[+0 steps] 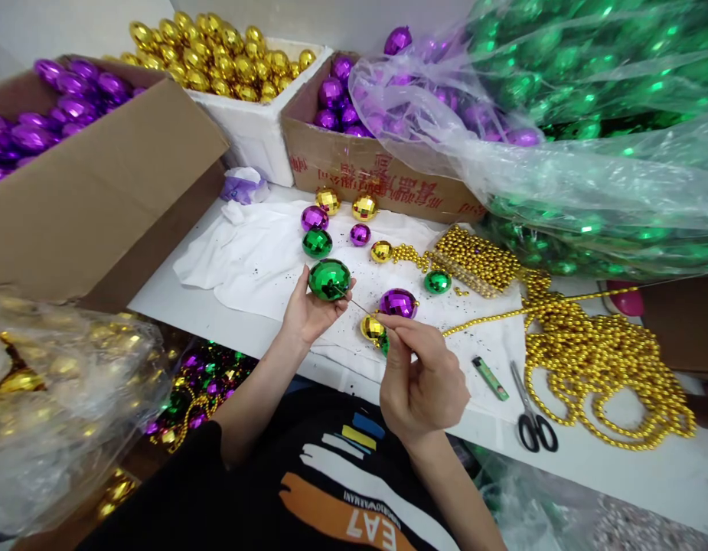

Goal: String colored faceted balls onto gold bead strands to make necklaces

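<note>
My left hand (308,315) is closed round the underside of a shiny green faceted ball (329,279). A thin metal needle (362,307) is pinched in my right hand (425,375), its far end at the ball's lower right side; how deep it goes in, I cannot tell. Close beyond my right hand lie a purple ball (398,303) and a small gold ball (373,328), with a green one partly hidden behind the fingers. A gold bead string (485,317) runs rightward from near this hand; whether it joins the needle is unclear.
Several loose balls rest on the white cloth (239,252), beside a clear tray of gold beads (477,259). To the right are a lighter (490,378), scissors (534,421) and heaped bead strings (606,367). Ball-filled boxes, a cardboard box (118,168) among them, and a plastic bag (595,168) line the back.
</note>
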{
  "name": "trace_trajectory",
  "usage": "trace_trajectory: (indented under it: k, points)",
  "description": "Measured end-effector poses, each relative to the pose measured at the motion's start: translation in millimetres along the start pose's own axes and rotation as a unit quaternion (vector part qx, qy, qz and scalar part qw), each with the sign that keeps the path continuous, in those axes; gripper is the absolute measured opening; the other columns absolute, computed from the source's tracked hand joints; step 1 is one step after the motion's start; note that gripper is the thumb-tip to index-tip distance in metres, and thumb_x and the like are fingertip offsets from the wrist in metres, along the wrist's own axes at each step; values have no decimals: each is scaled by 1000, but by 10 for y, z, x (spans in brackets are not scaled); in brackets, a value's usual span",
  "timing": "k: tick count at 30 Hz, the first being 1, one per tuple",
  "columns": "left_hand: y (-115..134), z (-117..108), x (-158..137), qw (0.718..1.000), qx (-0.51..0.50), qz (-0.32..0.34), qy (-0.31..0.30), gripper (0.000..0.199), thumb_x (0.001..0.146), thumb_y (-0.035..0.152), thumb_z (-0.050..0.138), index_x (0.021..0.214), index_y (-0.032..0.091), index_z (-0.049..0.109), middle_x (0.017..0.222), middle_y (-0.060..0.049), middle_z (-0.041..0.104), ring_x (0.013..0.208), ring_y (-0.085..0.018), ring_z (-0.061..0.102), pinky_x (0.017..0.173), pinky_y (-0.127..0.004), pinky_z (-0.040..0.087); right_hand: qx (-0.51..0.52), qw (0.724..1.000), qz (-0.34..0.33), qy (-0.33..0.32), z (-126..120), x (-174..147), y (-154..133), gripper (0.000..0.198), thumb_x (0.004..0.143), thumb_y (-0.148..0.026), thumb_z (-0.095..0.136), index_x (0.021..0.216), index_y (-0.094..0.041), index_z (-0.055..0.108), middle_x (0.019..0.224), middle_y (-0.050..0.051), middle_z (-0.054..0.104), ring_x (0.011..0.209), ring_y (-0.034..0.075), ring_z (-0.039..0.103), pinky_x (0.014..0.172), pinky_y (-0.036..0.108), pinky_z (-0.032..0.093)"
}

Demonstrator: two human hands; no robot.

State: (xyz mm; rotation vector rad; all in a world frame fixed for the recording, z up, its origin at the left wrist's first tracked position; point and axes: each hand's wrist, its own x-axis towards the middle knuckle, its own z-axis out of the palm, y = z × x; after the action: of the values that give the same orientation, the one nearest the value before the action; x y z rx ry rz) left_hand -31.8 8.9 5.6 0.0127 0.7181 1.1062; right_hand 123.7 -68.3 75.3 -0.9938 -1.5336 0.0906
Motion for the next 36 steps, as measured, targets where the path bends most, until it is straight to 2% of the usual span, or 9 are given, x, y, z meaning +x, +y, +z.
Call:
trace_trajectory:
  k: [4, 11, 19, 23, 28, 36]
  points:
    - [-11, -19, 12, 1000, 4, -2, -2, 59, 90, 65, 46, 113, 13, 64, 107, -19, 69, 80, -21, 66, 58, -28, 52, -22, 999, -23, -6, 38, 10, 31, 23, 89, -4, 59, 105, -19, 57, 91, 6, 75, 85, 15, 73, 69, 26, 59]
    - [-43, 26, -10, 1000, 2, -4, 3, 57, 92, 63, 44, 109, 13, 65, 98, -17, 71, 81, -22, 67, 65, -32, 55, -82, 992, -76, -54, 161, 6, 88, 24, 88, 0, 53, 106, -17, 56, 93, 9, 74, 89, 16, 72, 68, 23, 56]
    - [-76, 143, -69, 999, -25, -12, 38, 56, 95, 60, 42, 107, 10, 65, 95, -18, 71, 78, -22, 68, 62, -30, 52, -124, 988, -70, -55, 371, -99, 203, 24, 90, -1, 48, 107, -16, 55, 90, 9, 73, 85, 15, 71, 66, 21, 51]
    - [-75, 166, -83, 998, -33, -9, 49, 55, 97, 56, 39, 108, 8, 65, 99, -20, 71, 84, -24, 69, 63, -30, 51, -139, 985, -87, -45, 441, -144, 226, 21, 90, -2, 50, 107, -13, 56, 89, 10, 73, 87, 16, 71, 68, 22, 51]
    - [-75, 195, -104, 998, -39, -8, 57, 55, 98, 54, 38, 102, 8, 67, 99, -20, 72, 90, -25, 70, 64, -28, 51, -163, 982, -88, -47, 494, -154, 247, 20, 90, -2, 50, 106, -13, 56, 87, 9, 73, 79, 15, 70, 64, 22, 49]
    - [-67, 154, -85, 997, -48, -4, 53, 55, 97, 54, 40, 105, 7, 66, 94, -20, 72, 84, -24, 70, 59, -28, 49, -129, 988, -69, -45, 546, -166, 299, 21, 92, -3, 48, 107, -15, 55, 89, 9, 73, 82, 15, 71, 64, 22, 51]
